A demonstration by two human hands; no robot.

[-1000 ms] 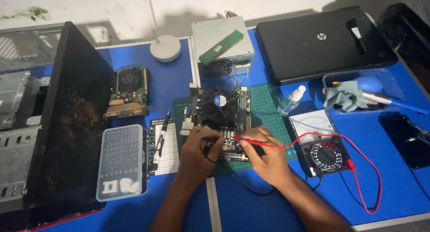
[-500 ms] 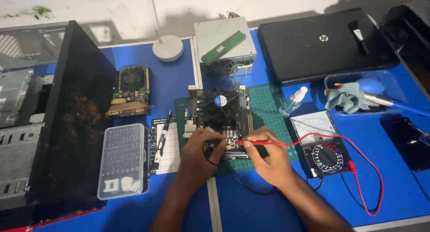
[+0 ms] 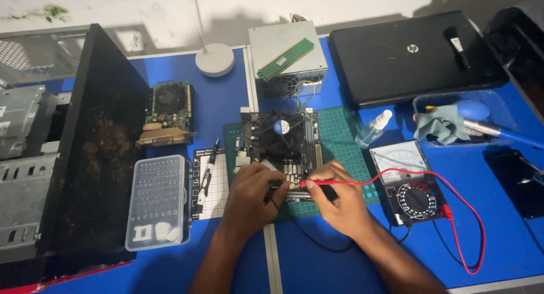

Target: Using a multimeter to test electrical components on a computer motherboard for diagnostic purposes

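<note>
My left hand (image 3: 249,197) covers the near edge of the motherboard (image 3: 281,144), which lies on the green cutting mat (image 3: 340,141); its fingers are curled around a black probe I can barely make out. My right hand (image 3: 339,200) pinches the red probe (image 3: 320,183), tip touching the board by the hidden contacts. The red lead (image 3: 453,197) loops to the analog multimeter (image 3: 411,183) beside it. Since half a second ago, both hands have stayed put on the same spot.
</note>
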